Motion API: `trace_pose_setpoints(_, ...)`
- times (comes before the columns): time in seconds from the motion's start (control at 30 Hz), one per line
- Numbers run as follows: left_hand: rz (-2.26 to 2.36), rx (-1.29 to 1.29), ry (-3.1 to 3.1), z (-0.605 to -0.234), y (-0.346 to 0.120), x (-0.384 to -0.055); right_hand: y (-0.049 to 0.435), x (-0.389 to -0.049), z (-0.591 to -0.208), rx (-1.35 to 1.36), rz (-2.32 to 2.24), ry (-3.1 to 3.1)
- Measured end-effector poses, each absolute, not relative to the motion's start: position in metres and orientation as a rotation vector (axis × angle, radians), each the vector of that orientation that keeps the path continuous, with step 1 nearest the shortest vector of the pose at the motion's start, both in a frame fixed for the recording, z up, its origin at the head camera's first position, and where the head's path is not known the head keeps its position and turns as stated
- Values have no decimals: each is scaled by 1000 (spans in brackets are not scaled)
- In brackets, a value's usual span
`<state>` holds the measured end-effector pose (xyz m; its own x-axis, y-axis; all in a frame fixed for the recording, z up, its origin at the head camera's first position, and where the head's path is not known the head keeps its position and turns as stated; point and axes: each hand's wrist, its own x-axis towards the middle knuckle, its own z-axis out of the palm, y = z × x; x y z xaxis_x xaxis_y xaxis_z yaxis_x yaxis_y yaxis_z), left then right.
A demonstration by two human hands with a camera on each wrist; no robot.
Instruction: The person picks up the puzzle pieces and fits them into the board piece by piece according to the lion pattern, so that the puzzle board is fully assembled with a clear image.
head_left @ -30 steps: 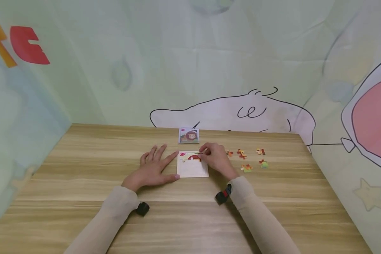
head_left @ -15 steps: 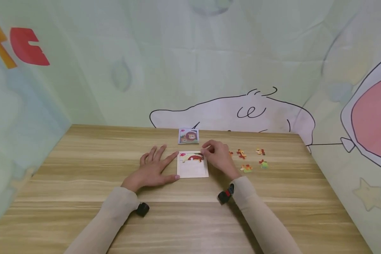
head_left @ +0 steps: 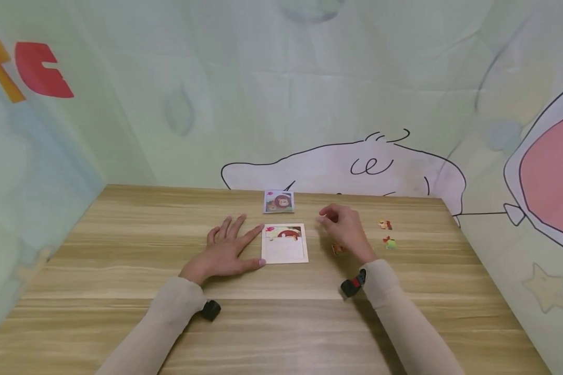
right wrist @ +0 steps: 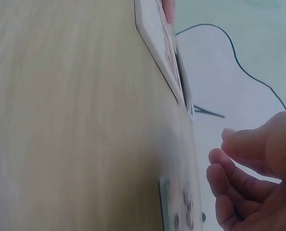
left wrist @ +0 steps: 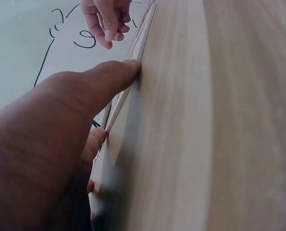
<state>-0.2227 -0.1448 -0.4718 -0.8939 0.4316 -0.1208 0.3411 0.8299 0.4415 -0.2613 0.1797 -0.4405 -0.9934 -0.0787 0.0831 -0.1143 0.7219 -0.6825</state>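
A small white puzzle tray (head_left: 283, 254) lies mid-table; joined pieces with a red mane picture (head_left: 288, 233) fill its top row. My left hand (head_left: 225, 254) rests spread on the table, its thumb and index fingertips at the tray's left edge, and the left wrist view shows the thumb (left wrist: 90, 89) against that edge. Raised to the right of the tray is my right hand (head_left: 347, 229), fingers loosely bent. Nothing shows between those fingers (right wrist: 239, 175) in the right wrist view. An orange puzzle piece (head_left: 339, 249) peeks out below this hand, which hides other pieces.
Two loose puzzle pieces lie farther right, an orange-brown one (head_left: 385, 224) and a green one (head_left: 390, 243). Behind the tray stands a lion picture card (head_left: 279, 202). A printed cloth wall (head_left: 244, 104) rises at the table's far edge.
My right hand has left the tray's upper right corner and moved right, over the loose pieces. The top row's right end, earlier covered by its fingers, now shows. My left hand has stayed put.
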Motion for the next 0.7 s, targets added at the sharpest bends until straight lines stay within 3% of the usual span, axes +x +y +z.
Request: trace_pose_setpoints(0.7, 617, 581, 2815, -486, -146, -230, 221, -267, -443, 228, 915, -3045)
